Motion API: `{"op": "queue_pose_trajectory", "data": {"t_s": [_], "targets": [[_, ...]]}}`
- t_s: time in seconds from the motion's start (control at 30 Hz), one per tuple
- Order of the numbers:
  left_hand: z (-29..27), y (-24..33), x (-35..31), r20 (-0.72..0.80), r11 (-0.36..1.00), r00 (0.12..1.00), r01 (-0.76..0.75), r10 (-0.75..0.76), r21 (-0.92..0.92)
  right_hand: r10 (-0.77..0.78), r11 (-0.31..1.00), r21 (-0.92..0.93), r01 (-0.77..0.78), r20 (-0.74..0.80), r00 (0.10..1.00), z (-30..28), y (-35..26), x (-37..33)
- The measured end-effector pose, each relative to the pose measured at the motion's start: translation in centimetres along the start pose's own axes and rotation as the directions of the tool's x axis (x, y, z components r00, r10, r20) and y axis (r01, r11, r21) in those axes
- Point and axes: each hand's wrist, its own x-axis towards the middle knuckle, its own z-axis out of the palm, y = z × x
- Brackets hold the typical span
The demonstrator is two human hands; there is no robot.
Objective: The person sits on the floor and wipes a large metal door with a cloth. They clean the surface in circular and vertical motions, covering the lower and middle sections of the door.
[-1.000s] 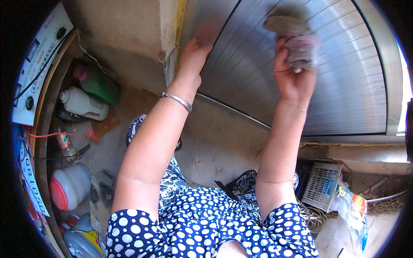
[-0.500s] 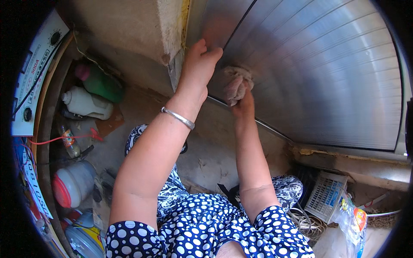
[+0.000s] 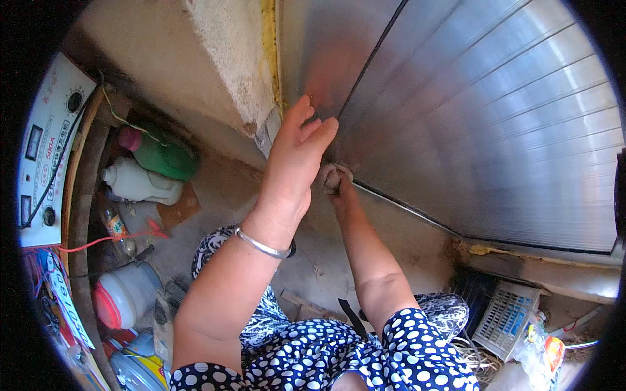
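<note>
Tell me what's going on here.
The person's right hand grips a bunched-up cloth at the left end of the visible lower edge of a ribbed metal panel. The left hand is raised in front of the panel, fingers apart and nothing seen in it; whether it touches the panel is hard to tell. Off to the left lie a green jug and a white jug, and a grey crate stands tilted at lower right.

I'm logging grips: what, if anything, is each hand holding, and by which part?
The right hand holds a bunched cloth; by which part is unclear. The left hand is by the metal panel; whether it grips cannot be told.
</note>
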Motion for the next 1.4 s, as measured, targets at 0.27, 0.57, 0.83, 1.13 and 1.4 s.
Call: {"op": "queue_pose_trajectory", "data": {"t_s": [0.27,0.57,0.83,1.13,1.4], "targets": [[0.3,-0.2,0.0,-0.005,0.999,1.000,-0.008,0.008,0.033,-0.081,0.991,-0.099,0.091,0.101,0.992,-2.8,0.3,1.1],[0.8,-0.3,0.2,-0.020,0.999,0.999,-0.044,0.044,0.006,-0.054,0.996,0.082,0.039,0.187,0.981,-2.0,-2.4,-2.4],[0.3,-0.7,1.3,-0.080,0.998,0.996,-0.053,0.050,-0.035,-0.154,0.959,-0.166,0.231,0.381,0.912,5.2,-8.9,-15.5],[-0.9,-1.0,2.4,-0.023,0.996,0.996,-0.086,0.085,-0.017,-0.722,0.398,-0.018,0.917,0.611,0.325,14.1,-18.4,-32.2],[-0.7,0.2,1.3,-0.009,0.996,0.999,-0.045,0.045,-0.074,-0.701,0.604,-0.137,0.785,0.377,0.605,12.8,-14.5,-25.4]]}}
